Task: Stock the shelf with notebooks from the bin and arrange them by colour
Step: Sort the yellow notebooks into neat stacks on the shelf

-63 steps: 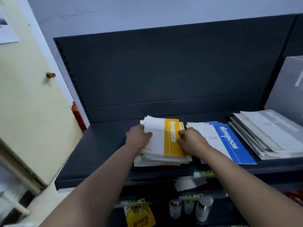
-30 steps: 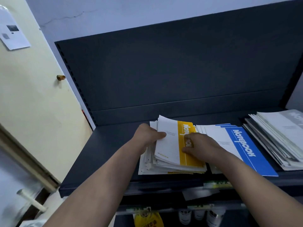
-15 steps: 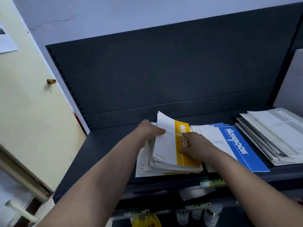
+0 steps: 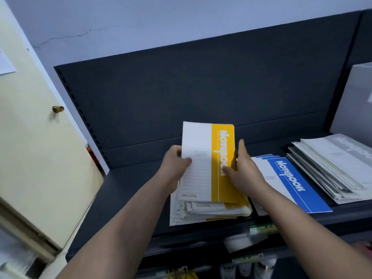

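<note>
- Both hands clamp the yellow notebook (image 4: pixel 207 158) by its long edges. My left hand (image 4: pixel 175 166) pinches the white side, thumb on the cover and fingers curled behind. My right hand (image 4: pixel 243 168) pinches the yellow band, thumb on the front and fingers reaching straight up along the edge.
- I hold the notebook tilted, its top end raised toward the back panel (image 4: pixel 201 87) and its bottom end low over the yellow stack (image 4: pixel 209 210) at its 6 o'clock. I cannot tell whether the two touch.
- That stack lies loosely fanned on the dark shelf (image 4: pixel 124 194), near the front lip.
- At 4 o'clock, just beside the yellow stack, lies the blue stack (image 4: pixel 289 182), lettering up.
- Farther out at 3 o'clock sits the grey stack (image 4: pixel 332 166), also fanned, with a grey box (image 4: pixel 354 97) behind it.
- At 9 o'clock, well apart, stands a cream door (image 4: pixel 30 137) with a brass knob (image 4: pixel 58 108).
- At 6 o'clock, under the shelf lip, hang price labels (image 4: pixel 261 228), blurred.
</note>
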### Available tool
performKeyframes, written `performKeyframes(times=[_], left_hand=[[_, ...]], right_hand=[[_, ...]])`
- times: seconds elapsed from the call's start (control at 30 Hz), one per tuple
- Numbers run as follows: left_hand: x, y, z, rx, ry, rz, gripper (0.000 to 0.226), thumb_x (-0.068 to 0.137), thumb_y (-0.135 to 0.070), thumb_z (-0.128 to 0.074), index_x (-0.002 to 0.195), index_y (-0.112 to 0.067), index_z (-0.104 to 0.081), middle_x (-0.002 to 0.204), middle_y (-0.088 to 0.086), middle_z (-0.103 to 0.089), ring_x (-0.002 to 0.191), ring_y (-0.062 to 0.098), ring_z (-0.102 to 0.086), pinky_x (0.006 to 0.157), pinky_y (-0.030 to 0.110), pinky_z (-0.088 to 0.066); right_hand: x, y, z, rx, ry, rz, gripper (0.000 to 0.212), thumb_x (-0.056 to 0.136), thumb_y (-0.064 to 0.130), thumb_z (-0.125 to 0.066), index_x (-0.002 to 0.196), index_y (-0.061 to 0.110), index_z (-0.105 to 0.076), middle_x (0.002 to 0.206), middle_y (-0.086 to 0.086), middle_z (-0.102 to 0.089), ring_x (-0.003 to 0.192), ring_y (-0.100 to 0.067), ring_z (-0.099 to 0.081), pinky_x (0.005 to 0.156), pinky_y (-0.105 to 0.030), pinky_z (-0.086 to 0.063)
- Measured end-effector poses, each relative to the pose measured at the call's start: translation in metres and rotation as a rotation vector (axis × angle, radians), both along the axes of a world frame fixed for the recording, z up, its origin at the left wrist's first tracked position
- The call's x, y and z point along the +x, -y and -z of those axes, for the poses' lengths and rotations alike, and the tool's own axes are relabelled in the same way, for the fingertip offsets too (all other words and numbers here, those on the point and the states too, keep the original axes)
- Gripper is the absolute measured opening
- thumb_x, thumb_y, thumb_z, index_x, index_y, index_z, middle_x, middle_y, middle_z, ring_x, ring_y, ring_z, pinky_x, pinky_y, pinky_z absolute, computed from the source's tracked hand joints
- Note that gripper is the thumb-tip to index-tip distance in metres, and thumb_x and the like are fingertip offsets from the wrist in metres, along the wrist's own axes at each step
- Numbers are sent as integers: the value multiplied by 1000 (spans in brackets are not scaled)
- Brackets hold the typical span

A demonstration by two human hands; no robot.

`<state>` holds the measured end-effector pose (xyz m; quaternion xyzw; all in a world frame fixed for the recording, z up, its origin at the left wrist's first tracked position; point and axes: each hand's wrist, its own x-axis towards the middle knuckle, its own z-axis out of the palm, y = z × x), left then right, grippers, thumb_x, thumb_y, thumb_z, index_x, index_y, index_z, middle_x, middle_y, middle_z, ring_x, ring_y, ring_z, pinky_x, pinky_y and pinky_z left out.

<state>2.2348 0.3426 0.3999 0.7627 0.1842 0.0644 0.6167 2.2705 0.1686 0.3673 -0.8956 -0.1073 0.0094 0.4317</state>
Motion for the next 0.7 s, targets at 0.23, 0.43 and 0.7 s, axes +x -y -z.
performKeyframes(times=[0.23, 0.43, 0.7], left_hand=[[-40, -67, -5, 159, 319, -129, 42, 98, -7, -45, 131, -32, -39, 125, -10, -56, 114, 15, -53, 95, 42, -47], [-91, -131, 17, 353, 390, -244, 69, 93, 1, -46, 145, -41, -26, 137, -23, -42, 126, 5, -41, 105, 35, -40], [-123, -164, 56, 332, 337, -289, 75, 91, 6, -43, 141, -48, -26, 133, -15, -48, 123, 10, -47, 101, 49, -48]], right_hand=[[-29, -77, -26, 128, 258, -91, 88, 94, 6, -49, 149, 34, 15, 129, -2, -52, 89, -15, -55, 71, -29, -43], [-56, -153, -17, 101, 326, -238, 99, 91, 2, -52, 145, 37, 23, 130, -4, -50, 91, -17, -58, 75, -34, -50], [-86, -188, 25, 64, 288, -318, 95, 95, 8, -44, 136, 45, 33, 140, -3, -38, 76, -9, -51, 56, -20, -36]])
